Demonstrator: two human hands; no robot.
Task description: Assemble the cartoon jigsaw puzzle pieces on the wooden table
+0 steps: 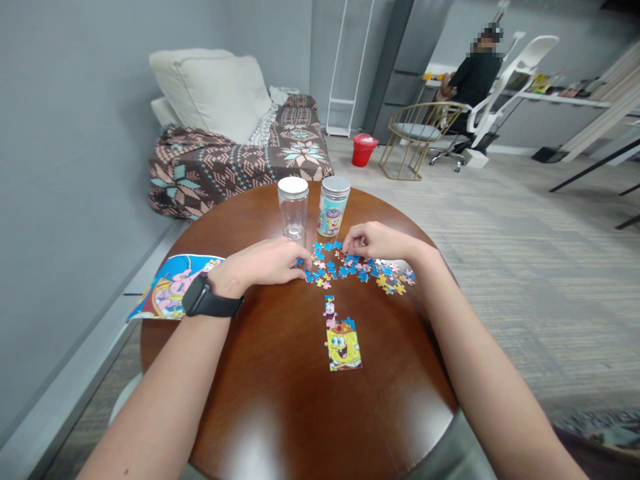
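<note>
**Both hands among the loose jigsaw pieces, with a corner of the picture already joined**

A round, glossy brown wooden table point(280, 393) carries a scatter of small blue, pink and yellow jigsaw pieces point(363, 273). Nearer the person lies a joined jigsaw section point(344, 348) with a yellow cartoon face, and a narrow strip showing a pink figure rises from its upper left.

The left hand point(280, 257), a black watch point(213, 303) on its wrist, rests at the left edge of the scatter, thumb and forefinger bent with a narrow gap around a blue piece; whether they grip it cannot be told. The right hand point(375, 240) dips into the far side of the loose pieces, fingers curled and close together; whether it holds one is hidden.

Beyond the pieces stand a clear plastic jar with a white lid point(294, 212) and a cartoon-printed jar with a silvery lid point(333, 208). A colourful printed sheet point(167, 287) overhangs the table's left edge.

The step in hand looks like picking through the loose pieces. The next move seems to call for a fine fingertip pinch on one matching piece, leaving the joined section undisturbed.
</note>
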